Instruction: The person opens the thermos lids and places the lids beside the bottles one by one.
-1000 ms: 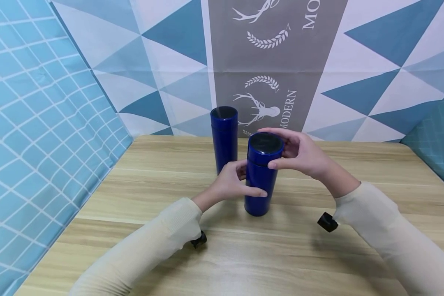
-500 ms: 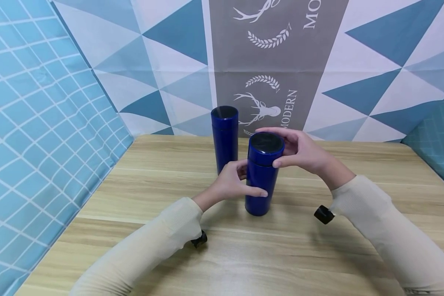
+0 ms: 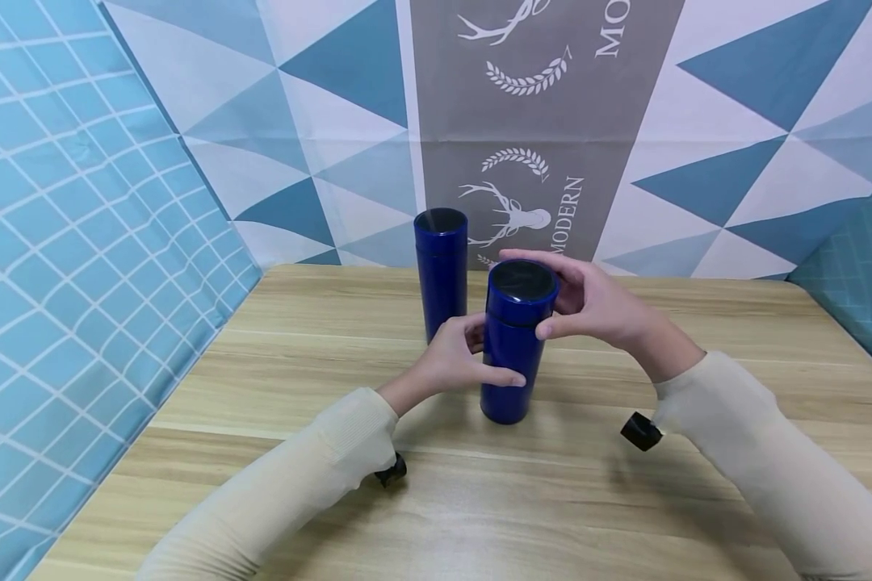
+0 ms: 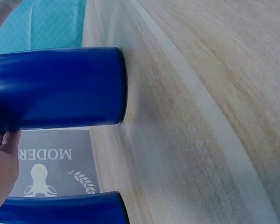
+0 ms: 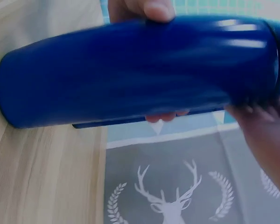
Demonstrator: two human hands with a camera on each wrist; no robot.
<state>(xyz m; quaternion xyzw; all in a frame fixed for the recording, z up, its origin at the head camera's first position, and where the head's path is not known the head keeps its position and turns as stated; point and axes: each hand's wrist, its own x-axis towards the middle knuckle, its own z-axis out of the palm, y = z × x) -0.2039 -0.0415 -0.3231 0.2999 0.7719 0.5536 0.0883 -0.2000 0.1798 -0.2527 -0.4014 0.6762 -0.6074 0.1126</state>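
Observation:
Two dark blue thermos bottles with glossy black tops stand upright on the table. My left hand (image 3: 454, 359) grips the nearer thermos (image 3: 510, 347) around its body, thumb across the front. Its lid (image 3: 523, 290) is held by my right hand (image 3: 599, 307), thumb in front near the seam and fingers behind. In the left wrist view, the base of this thermos (image 4: 70, 88) meets the table. The right wrist view shows the left thumb and fingertips on either side of the thermos (image 5: 130, 74). Behind and left stands the second thermos (image 3: 443, 278), untouched, partly hidden by the left hand.
The wooden table (image 3: 320, 339) ends at a patterned backdrop (image 3: 509, 121) with deer and triangles. A blue grid sheet (image 3: 65, 242) hangs along the left side. Small black devices, including one below the right cuff (image 3: 641, 432), hang at both wrists.
My right hand has turned slightly on the lid, its thumb shifting right and then a little down. The left hand and both thermos bottles stay in place.

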